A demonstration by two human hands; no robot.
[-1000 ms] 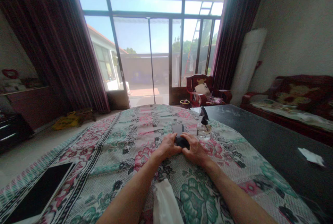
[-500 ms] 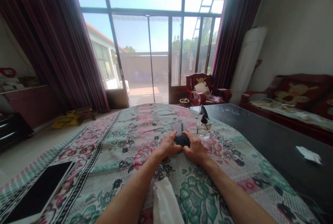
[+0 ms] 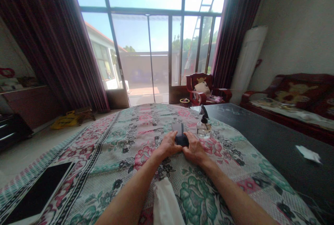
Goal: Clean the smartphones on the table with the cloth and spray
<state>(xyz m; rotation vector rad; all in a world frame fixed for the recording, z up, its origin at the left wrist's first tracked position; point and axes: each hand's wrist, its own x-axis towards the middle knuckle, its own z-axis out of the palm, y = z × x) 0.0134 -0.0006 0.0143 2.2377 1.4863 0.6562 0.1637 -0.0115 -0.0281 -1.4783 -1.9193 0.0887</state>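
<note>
A dark phone (image 3: 182, 140) with a glossy, reflecting face lies between my two hands at the middle of the flowered tablecloth (image 3: 114, 155). My left hand (image 3: 168, 145) grips its left edge, thumb at the near end. From the right side my right hand (image 3: 193, 148) holds the opposite edge, its thumb also close to the near end. Just beyond my right hand stands a clear spray bottle (image 3: 204, 129) with a black trigger head. A folded white tissue (image 3: 167, 202) rests on the cloth between my forearms.
A tablet (image 3: 39, 190) with a black screen lies at the near left. On the right, a dark table (image 3: 266, 145) carries a crumpled white paper (image 3: 308, 154). A red wooden armchair (image 3: 191, 85) stands by the glass doors, and a carved sofa (image 3: 294, 92) is along the right wall.
</note>
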